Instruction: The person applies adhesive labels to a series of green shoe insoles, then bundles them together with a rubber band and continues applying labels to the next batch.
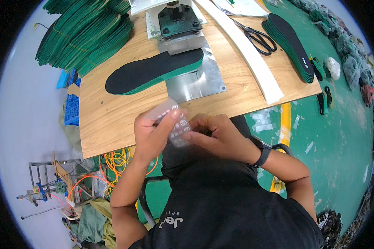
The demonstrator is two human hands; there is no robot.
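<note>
A small clear plastic sheet [175,129] with rows of white printed marks is held between my hands, just off the table's front edge. My left hand [151,132] grips it with the thumb on top. Thumb and fingers of my right hand [220,135] pinch its lower right side; part of that grip is blurred. Beyond the hands, a stack of insoles [141,74], black on top and green below, lies with one end under the metal block of a press [178,23]. A metal plate [195,85] is beneath that end.
Bundled green insoles [83,33] are piled at the back left. To the right are a white curved strip [253,62], black scissors [259,39] and another insole stack [289,45]. Below the wooden table [108,120], yellow and orange hoses [116,164] lie at left; plastic bags [353,62] line the right side.
</note>
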